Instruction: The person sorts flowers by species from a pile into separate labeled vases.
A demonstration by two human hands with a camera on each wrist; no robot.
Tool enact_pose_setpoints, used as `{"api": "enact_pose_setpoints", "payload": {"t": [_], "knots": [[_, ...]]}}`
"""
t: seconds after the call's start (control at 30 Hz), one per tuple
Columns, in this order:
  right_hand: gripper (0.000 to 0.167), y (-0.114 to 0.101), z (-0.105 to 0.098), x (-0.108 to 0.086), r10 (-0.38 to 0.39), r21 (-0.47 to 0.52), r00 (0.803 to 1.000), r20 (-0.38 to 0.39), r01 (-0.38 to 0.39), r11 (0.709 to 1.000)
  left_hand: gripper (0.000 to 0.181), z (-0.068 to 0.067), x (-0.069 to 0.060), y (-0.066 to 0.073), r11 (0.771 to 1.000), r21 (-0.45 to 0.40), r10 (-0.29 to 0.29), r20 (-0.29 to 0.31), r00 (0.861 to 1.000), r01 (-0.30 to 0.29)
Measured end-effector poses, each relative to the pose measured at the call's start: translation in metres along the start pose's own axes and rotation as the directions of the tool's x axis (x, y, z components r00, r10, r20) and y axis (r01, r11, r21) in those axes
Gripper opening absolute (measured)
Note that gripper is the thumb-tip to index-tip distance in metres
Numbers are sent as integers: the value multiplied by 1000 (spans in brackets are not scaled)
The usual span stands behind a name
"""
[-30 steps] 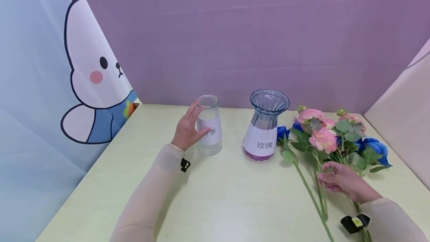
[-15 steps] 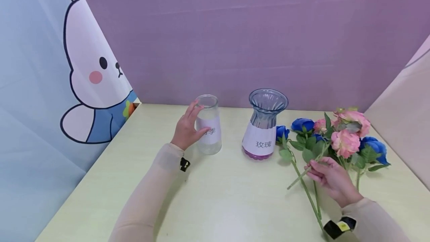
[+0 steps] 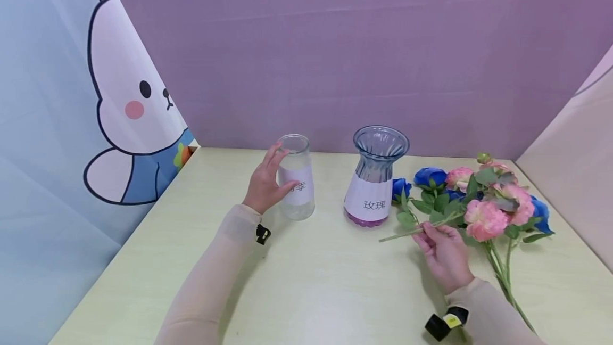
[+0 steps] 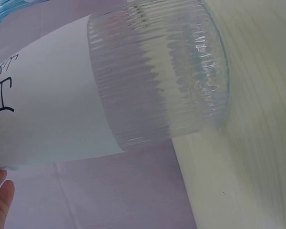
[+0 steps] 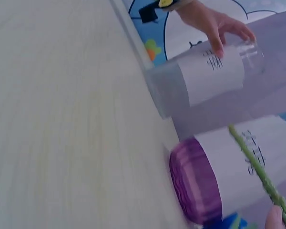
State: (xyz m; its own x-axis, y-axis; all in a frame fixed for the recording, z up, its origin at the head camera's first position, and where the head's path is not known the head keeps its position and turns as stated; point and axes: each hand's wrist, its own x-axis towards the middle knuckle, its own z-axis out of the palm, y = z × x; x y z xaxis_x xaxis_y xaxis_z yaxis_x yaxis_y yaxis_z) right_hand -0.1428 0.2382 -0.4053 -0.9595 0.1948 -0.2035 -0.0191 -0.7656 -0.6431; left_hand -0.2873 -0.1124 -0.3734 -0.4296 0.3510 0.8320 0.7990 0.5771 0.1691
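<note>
My left hand [image 3: 265,185] holds a clear glass vase [image 3: 298,211] around its upper side, thumb on its white paper label. In the left wrist view, the ribbed base of this vase [image 4: 157,76] stands on the table, with fingertips at the label's edge. My right hand [image 3: 445,257] pinches the green stem [image 3: 399,236] of a pink flower [image 3: 486,220] near its cut end. That end points left, towards a blue-tinted flared vase [image 3: 381,166] with a label and a purple base. In the right wrist view, the stem [image 5: 257,167] crosses in front of this labelled vase.
Blue roses [image 3: 430,177] and more pink flowers [image 3: 460,177] lie heaped at the right of the pale table [image 3: 306,292], their stems [image 3: 507,281] running towards the front. A purple cloth [image 3: 335,57] hangs behind. A rabbit-printed cloth [image 3: 139,63] hangs at the left.
My right hand has moved left, drawing a pink flower's stem from the heap and swinging its cut end towards the flared vase. My left hand stays on the clear vase.
</note>
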Motion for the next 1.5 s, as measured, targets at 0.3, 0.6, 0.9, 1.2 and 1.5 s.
{"api": "enact_pose_setpoints", "payload": {"t": [0.3,0.6,0.9,1.2,1.5], "knots": [[13,34,35,-2,-53,21,991,-127,56,998,79,0,-2,-3,1000,-6,-7,-2,1000,7],[19,62,63,0,-115,-60,978,-172,106,993,77,2,-1,2,998,-47,-36,-17,999,35],[19,79,88,-1,-166,-67,973,-163,157,985,73,3,-2,7,989,-103,-110,7,994,110],[19,75,111,2,-269,-23,950,-160,269,963,69,-1,-1,10,972,-161,-163,48,985,169],[20,69,135,1,-308,42,936,-171,319,947,67,-1,-1,10,964,-182,-184,72,980,194]]}}
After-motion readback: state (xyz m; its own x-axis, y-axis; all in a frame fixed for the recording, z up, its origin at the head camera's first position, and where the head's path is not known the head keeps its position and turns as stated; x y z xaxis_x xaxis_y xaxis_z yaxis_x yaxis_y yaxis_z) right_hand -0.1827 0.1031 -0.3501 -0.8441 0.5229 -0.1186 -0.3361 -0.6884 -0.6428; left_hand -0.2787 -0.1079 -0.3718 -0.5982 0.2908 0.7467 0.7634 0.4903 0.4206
